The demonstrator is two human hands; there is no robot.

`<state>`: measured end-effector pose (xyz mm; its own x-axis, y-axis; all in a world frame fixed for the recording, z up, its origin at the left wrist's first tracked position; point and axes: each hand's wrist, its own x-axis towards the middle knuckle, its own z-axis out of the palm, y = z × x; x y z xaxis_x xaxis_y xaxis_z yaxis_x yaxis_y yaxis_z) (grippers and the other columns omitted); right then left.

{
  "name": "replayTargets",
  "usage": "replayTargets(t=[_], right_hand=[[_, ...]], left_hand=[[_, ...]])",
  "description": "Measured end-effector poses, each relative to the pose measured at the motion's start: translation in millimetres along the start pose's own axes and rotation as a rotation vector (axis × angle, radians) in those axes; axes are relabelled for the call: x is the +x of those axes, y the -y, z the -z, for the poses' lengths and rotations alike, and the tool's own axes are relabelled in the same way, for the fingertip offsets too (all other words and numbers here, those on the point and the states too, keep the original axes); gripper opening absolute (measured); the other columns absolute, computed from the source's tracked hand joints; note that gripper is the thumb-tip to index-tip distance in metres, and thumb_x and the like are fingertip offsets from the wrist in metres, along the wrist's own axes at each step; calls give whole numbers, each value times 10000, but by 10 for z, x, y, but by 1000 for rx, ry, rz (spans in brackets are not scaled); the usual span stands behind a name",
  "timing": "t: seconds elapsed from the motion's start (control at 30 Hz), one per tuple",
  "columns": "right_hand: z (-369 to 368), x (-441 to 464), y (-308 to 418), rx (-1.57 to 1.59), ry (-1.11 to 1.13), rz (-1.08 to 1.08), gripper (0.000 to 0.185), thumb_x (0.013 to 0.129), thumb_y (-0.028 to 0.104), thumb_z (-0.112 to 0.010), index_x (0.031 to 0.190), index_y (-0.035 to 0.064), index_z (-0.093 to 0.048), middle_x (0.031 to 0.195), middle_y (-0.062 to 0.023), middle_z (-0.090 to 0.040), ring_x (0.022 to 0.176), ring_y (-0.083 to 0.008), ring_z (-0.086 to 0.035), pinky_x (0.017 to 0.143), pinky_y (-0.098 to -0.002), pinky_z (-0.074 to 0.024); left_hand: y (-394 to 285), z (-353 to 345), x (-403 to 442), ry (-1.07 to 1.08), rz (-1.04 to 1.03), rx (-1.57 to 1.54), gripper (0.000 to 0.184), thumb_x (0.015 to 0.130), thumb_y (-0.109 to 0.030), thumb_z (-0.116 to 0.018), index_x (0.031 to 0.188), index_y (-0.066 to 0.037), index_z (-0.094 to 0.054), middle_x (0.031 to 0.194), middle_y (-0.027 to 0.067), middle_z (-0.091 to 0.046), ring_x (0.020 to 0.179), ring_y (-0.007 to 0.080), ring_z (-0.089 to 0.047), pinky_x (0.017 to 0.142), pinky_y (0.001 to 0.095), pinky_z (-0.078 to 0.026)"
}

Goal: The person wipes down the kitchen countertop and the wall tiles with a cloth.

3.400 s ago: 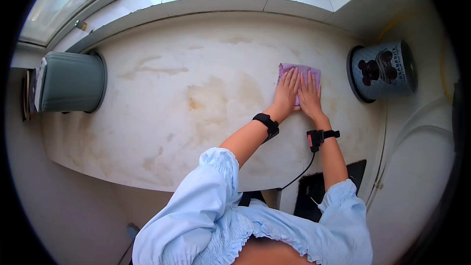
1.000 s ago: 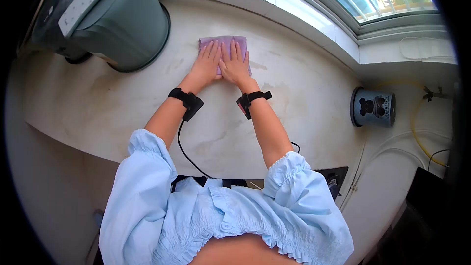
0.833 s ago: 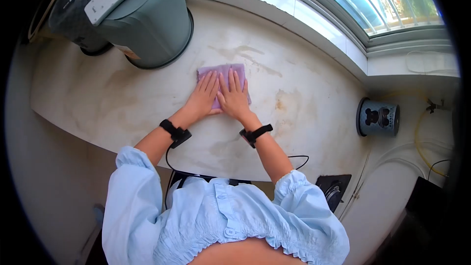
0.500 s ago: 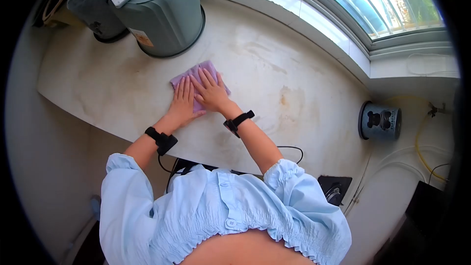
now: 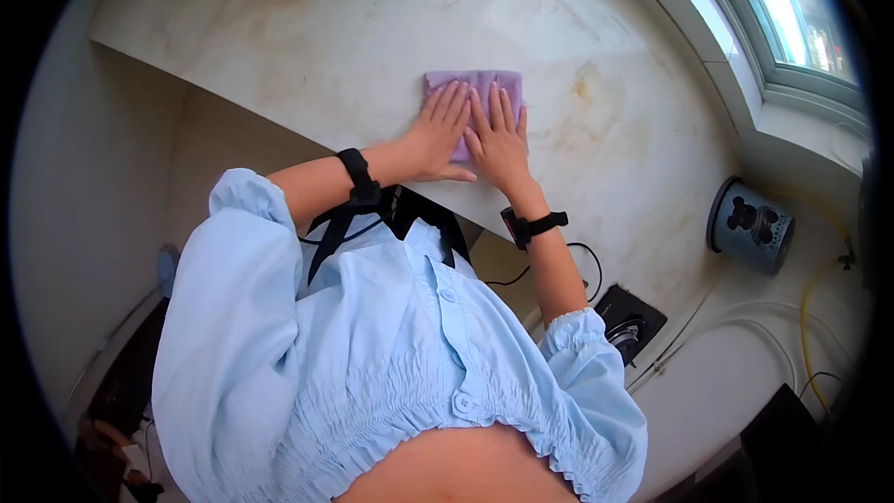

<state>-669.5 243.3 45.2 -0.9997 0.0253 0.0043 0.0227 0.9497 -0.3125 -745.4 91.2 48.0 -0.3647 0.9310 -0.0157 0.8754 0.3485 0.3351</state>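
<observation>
A folded purple cloth (image 5: 473, 78) lies flat on the pale, stained countertop (image 5: 307, 56), near its front edge. My left hand (image 5: 430, 142) rests palm down on the cloth's left side, fingers stretched out and its thumb pointing right. Beside it, my right hand (image 5: 501, 151) is spread flat over the right side of the same cloth. Both hands press on the cloth from above without gripping it. Part of the cloth is hidden beneath them. Each wrist wears a black strap.
Brown stains (image 5: 585, 86) mark the counter right of the cloth. A grey-blue bin with a bear print (image 5: 756, 225) is at the right, near a yellow hose (image 5: 806, 317). A window (image 5: 792, 14) is at upper right. A black fixture (image 5: 631, 324) sits at the counter's front right.
Both hands and the purple cloth have slid right and nearer the front edge, closer to the brown stain. The view has shifted, so the grey-green bins are almost out of sight.
</observation>
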Motion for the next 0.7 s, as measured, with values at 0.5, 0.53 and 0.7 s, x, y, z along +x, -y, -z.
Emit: replayTargets(t=[0.5, 0.53, 0.7], right_hand=[[-394, 44, 631, -111, 37, 48, 588, 872, 366, -451, 1402, 176, -283, 1457, -138, -216, 1346, -284, -202, 1046, -548, -132], [-447, 218, 829, -107, 26, 81, 584, 870, 370, -451, 1398, 177, -292, 1454, -136, -224, 1343, -281, -208, 1043, -549, -139], [-965, 1003, 1901, -70, -39, 257, 573, 864, 388, -451, 1381, 179, -322, 1439, -134, -260, 1334, -272, -230, 1041, -552, -151]], left_hand=[[428, -121, -776, -38, -70, 34, 996, 779, -686, -374, 1307, 149, -257, 1409, 314, -154, 1341, 418, -77, 1095, 473, -50], [604, -5, -927, -24, -42, 54, 1001, 780, -689, -365, 1308, 153, -247, 1411, 316, -148, 1340, 422, -75, 1094, 475, -54], [1586, 359, -1878, -25, 71, 71, 948, 789, -613, -456, 1326, 132, -220, 1417, 293, -150, 1344, 402, -97, 1097, 468, -84]])
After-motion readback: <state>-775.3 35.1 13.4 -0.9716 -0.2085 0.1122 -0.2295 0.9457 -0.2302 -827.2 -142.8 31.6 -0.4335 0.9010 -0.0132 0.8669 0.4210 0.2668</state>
